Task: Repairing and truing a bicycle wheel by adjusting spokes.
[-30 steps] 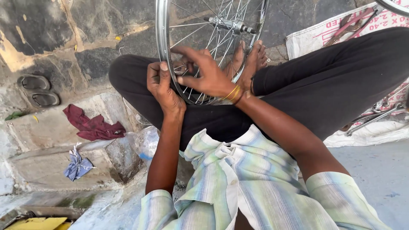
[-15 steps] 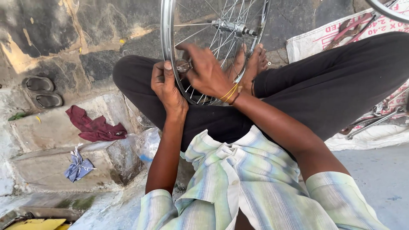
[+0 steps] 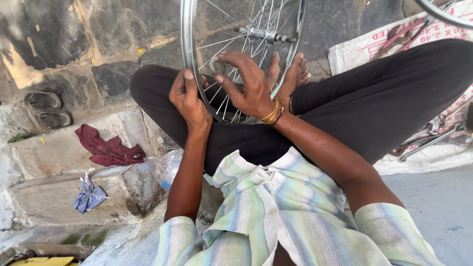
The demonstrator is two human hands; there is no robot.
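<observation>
A silver spoked bicycle wheel [image 3: 189, 54] stands upright between my crossed legs, its hub [image 3: 263, 34] near the top of the view. My left hand [image 3: 188, 98] grips the rim at its lower left, thumb up along the metal. My right hand [image 3: 246, 83] reaches in among the spokes and pinches a small grey tool [image 3: 216, 64] at a spoke close to the rim. Gold bangles sit on my right wrist. My bare feet [image 3: 290, 74] rest behind the wheel.
A maroon rag [image 3: 106, 148] and a blue scrap of cloth [image 3: 88, 197] lie on the stone step at left, a pair of sandals [image 3: 47, 109] beyond. A printed white sack [image 3: 364, 47] with metal tools [image 3: 423, 140] lies at right. Another rim's edge [image 3: 443, 15] shows top right.
My right hand has shifted left and up along the spokes, now pinching the small tool near the rim. My left hand stays on the rim. The view has tilted slightly.
</observation>
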